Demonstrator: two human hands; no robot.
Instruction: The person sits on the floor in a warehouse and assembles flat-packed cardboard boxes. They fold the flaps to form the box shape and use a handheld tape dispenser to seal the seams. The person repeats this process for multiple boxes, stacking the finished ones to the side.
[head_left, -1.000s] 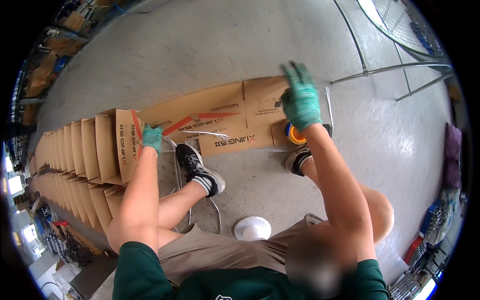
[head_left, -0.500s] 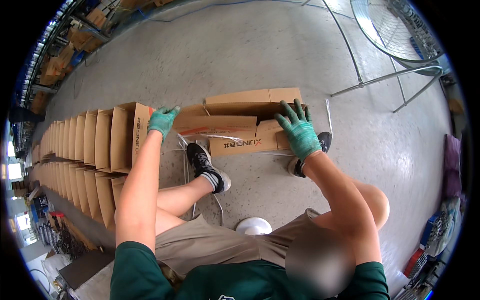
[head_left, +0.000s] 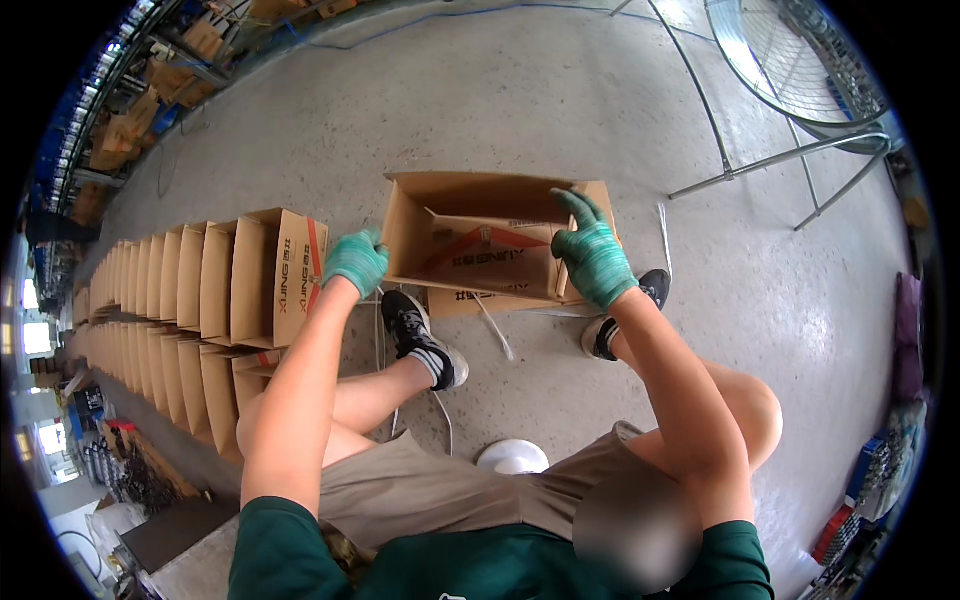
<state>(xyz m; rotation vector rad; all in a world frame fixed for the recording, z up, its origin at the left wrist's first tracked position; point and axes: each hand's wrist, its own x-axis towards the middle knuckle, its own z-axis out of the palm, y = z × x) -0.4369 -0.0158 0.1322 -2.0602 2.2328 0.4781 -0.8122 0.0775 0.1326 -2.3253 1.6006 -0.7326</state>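
In front of my feet, a brown cardboard box (head_left: 408, 235) stands opened into a rectangular frame. Its top faces me, and printed flat cardboard (head_left: 490, 262) with a red stripe shows through it. My left hand (head_left: 357, 264), in a green glove, has its fingers curled at the box's near left corner. The fingertips are partly hidden there. On the other side, my right hand (head_left: 596, 250), gloved alike, grips the right wall, with fingers over its top edge. Another piece of flat cardboard (head_left: 448, 302) lies just on the near side of the box.
Two rows of opened cardboard boxes (head_left: 255, 280) stretch away on the left. White straps (head_left: 497, 330) lie on the floor near my shoes (head_left: 408, 325). A large fan on a metal stand (head_left: 790, 160) stands at the far right. Shelving with cartons (head_left: 185, 75) lines the far left.
The box has gone from nearly flattened to spread open, its walls now apart. My left hand has moved right onto its corner, and my right hand has closed on its right wall.
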